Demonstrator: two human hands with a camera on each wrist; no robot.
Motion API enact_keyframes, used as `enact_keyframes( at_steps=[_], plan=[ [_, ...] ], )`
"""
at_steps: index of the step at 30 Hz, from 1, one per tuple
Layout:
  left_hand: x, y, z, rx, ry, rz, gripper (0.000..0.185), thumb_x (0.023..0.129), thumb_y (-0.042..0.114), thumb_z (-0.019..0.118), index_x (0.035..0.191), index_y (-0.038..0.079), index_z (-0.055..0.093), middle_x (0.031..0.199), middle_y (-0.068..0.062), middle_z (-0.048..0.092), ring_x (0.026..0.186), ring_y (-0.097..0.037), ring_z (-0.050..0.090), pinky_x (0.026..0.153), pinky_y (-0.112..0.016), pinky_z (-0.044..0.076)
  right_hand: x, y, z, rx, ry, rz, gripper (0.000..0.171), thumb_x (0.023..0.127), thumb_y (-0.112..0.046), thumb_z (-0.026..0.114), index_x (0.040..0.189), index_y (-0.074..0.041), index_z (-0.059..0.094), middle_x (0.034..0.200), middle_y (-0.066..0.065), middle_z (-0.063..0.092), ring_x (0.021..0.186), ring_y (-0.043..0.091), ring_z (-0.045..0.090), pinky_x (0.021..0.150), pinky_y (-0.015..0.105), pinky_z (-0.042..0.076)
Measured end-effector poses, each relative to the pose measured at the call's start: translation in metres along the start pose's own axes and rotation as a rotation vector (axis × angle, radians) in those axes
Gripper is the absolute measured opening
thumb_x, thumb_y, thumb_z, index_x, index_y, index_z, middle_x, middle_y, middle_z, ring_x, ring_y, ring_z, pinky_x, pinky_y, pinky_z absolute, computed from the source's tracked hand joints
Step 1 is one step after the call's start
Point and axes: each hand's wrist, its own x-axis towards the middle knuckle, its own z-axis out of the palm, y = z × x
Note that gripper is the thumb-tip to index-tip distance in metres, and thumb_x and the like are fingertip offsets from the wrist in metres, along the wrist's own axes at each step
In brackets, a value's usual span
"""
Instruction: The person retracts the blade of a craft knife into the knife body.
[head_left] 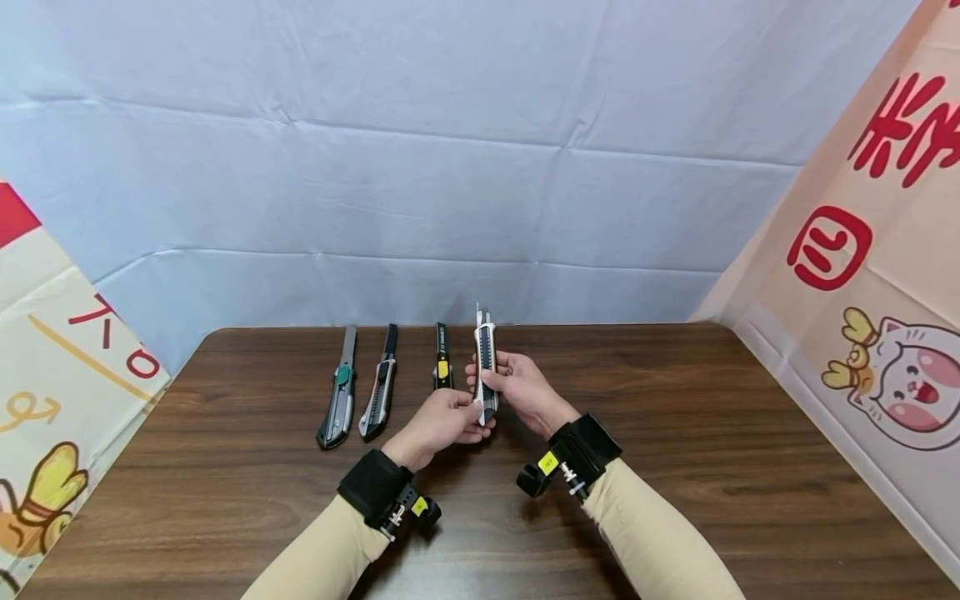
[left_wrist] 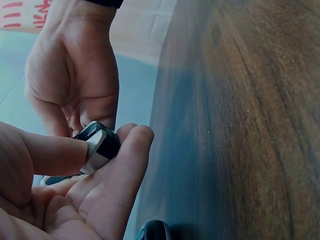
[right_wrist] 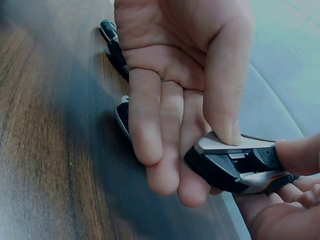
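We held the white utility knife (head_left: 486,367) between both hands, just above the table (head_left: 675,433).

Our right hand (head_left: 525,387) wrapped its fingers round the knife's middle, thumb pressed on its edge (right_wrist: 222,100), while our left hand (head_left: 442,421) pinched the dark butt end (left_wrist: 100,145) between thumb and forefinger, so both hands were grasping it. The knife stood nearly upright, tip pointing away from us, with the blade showing a little past the tip. Just behind our left hand lay a black and yellow knife (head_left: 442,358) on the wood. Further out to the left of our hands lay a grey and black knife (head_left: 380,387), and beyond it a green-slider knife (head_left: 339,392), all roughly parallel. A pale blue cloth (head_left: 450,167) hung behind the table, and printed banners (head_left: 862,250) flanked both sides.
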Motion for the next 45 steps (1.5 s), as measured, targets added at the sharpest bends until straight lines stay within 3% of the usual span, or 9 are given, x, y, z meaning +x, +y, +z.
enact_keyframes(
  at_steps=[14,23,27,35,45],
  plan=[
    [0.0024,-0.0020,0.0001,-0.016,-0.007,0.011,0.029,0.102,0.011,0.046,0.116,-0.009,0.063,0.106,-0.024,0.070,0.086,-0.018,0.071,0.080,-0.031,0.060,-0.0008,0.0001,-0.0023,-0.009,-0.020,-0.007,0.036,0.100,0.002,0.046,0.135,0.007,0.045,0.135,0.030,0.054,0.104,0.014,0.065,0.089,0.026,0.054],
    [0.0019,-0.0017,-0.0056,-0.013,-0.072,0.012,0.034,0.104,0.016,0.045,0.126,-0.007,0.057,0.119,-0.026,0.065,0.100,-0.028,0.071,0.084,-0.033,0.060,0.0010,-0.0045,-0.0036,0.029,-0.006,0.008,0.038,0.100,0.001,0.047,0.137,0.004,0.045,0.139,0.029,0.051,0.103,0.012,0.065,0.090,0.026,0.054],
    [0.0013,-0.0030,-0.0059,-0.042,-0.093,0.034,0.034,0.103,0.011,0.045,0.126,-0.011,0.056,0.121,-0.029,0.064,0.102,-0.026,0.071,0.086,-0.032,0.059,0.0019,-0.0043,-0.0029,0.035,0.005,-0.014,0.037,0.100,-0.001,0.049,0.136,0.004,0.046,0.134,0.025,0.057,0.101,0.010,0.065,0.088,0.024,0.053],
    [0.0018,-0.0019,-0.0031,-0.085,-0.008,0.041,0.033,0.102,0.011,0.047,0.126,-0.009,0.057,0.117,-0.026,0.067,0.100,-0.022,0.071,0.087,-0.031,0.059,0.0003,0.0016,0.0015,-0.009,0.084,-0.003,0.040,0.101,-0.015,0.051,0.137,0.003,0.050,0.128,0.023,0.063,0.099,0.010,0.066,0.085,0.025,0.054],
    [0.0025,-0.0027,-0.0024,-0.097,0.000,0.010,0.036,0.105,0.017,0.044,0.124,-0.009,0.059,0.111,-0.025,0.070,0.087,-0.015,0.072,0.082,-0.030,0.060,0.0003,0.0041,0.0026,0.016,0.102,0.005,0.035,0.101,-0.012,0.051,0.133,0.003,0.053,0.128,0.026,0.062,0.095,0.009,0.067,0.083,0.024,0.055]
  ],
)
